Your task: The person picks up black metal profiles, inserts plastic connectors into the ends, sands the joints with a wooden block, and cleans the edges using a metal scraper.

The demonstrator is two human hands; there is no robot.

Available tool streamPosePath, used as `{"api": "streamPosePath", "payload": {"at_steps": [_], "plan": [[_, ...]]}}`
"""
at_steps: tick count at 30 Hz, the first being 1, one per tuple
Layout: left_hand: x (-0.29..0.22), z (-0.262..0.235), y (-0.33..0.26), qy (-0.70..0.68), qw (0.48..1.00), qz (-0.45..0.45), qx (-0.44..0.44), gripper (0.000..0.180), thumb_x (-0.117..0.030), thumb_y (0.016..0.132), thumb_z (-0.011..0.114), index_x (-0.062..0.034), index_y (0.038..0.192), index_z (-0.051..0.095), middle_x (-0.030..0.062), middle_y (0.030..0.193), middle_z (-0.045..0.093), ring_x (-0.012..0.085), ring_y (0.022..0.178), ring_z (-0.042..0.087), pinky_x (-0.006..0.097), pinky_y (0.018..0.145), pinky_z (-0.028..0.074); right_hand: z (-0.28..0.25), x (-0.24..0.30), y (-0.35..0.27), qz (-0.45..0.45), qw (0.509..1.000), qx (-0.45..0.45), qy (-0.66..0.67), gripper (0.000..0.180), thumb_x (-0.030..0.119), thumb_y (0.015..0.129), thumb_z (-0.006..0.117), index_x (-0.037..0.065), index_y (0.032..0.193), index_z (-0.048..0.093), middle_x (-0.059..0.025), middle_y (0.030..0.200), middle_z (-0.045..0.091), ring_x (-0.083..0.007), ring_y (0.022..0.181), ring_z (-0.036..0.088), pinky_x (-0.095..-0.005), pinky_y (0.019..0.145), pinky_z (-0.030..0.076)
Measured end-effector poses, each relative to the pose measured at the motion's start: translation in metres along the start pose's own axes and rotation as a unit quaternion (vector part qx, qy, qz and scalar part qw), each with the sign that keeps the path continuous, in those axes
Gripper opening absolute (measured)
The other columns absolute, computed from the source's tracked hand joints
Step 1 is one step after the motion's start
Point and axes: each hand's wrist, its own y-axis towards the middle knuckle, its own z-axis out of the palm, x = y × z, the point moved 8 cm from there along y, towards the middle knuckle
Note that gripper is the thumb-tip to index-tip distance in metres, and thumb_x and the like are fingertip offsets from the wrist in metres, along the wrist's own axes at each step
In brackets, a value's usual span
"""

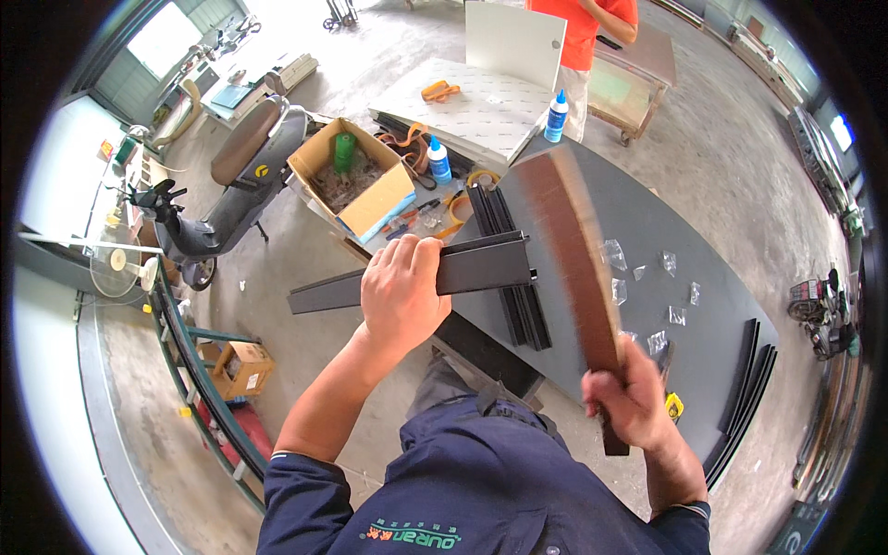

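My left hand is closed round a dark grey metal profile, held level above the table's near left part. A small fitting shows at the profile's right end. In my right hand is a flat brown wooden strip, gripped near its lower end and raised, its upper part smeared by motion. The strip stands to the right of the profile, apart from it. Beneath, more black profiles lie side by side on the dark grey tabletop. Several small clear plastic bags are scattered to the right.
Two blue-and-white bottles stand at the table's far side. An open cardboard box sits far left, near a parked scooter. Black strips line the right edge by a yellow tape measure. A person in orange stands beyond.
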Motion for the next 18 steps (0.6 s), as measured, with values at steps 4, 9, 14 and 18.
{"api": "streamPosePath", "payload": {"at_steps": [4, 9, 14, 18], "plan": [[-0.005, 0.004, 0.003, -0.017, 1.000, 0.005, 0.007, 0.033, -0.003, 0.061, 0.063, -0.0036, 0.092, 0.052, 0.0150, 0.081, 0.056, 0.0355, 0.078, 0.059, 0.041, 0.071, 0.048, -0.022, -0.003, -0.004, -0.141, 0.972, -0.125, 0.139, 0.018, 0.012, 0.094, 0.053, 0.001, 0.103, 0.042, -0.0045, 0.071, 0.057, -0.0119, 0.055, 0.054, -0.0270, 0.051, 0.046], [0.013, 0.031, -0.019, -0.068, 0.995, -0.035, 0.059, 0.028, -0.002, 0.065, 0.061, -0.0020, 0.093, 0.054, 0.0153, 0.084, 0.060, 0.0380, 0.078, 0.059, 0.038, 0.071, 0.049, 0.000, -0.027, 0.019, 0.024, 1.000, 0.001, 0.011, 0.018, 0.015, 0.094, 0.056, 0.003, 0.096, 0.043, -0.0033, 0.068, 0.054, -0.0122, 0.057, 0.054, -0.0271, 0.052, 0.045], [0.063, 0.061, -0.032, -0.223, 0.946, -0.216, 0.095, 0.017, -0.007, 0.082, 0.059, -0.0005, 0.097, 0.053, 0.0091, 0.065, 0.055, 0.0239, 0.058, 0.057, 0.034, 0.057, 0.047, -0.089, -0.117, 0.024, -0.013, 0.945, -0.315, 0.089, 0.013, 0.013, 0.093, 0.053, 0.003, 0.096, 0.046, -0.0046, 0.068, 0.055, -0.0119, 0.053, 0.054, -0.0259, 0.049, 0.046], [0.128, 0.093, -0.042, -0.569, 0.655, -0.495, 0.048, 0.020, -0.003, 0.085, 0.056, -0.0010, 0.102, 0.047, 0.0059, 0.067, 0.051, 0.0158, 0.055, 0.051, 0.033, 0.052, 0.045, -0.146, -0.261, -0.014, 0.159, 0.868, -0.435, -0.178, 0.028, 0.016, 0.082, 0.061, 0.002, 0.104, 0.051, -0.0153, 0.086, 0.062, -0.0295, 0.073, 0.064, -0.0393, 0.067, 0.049]]}}
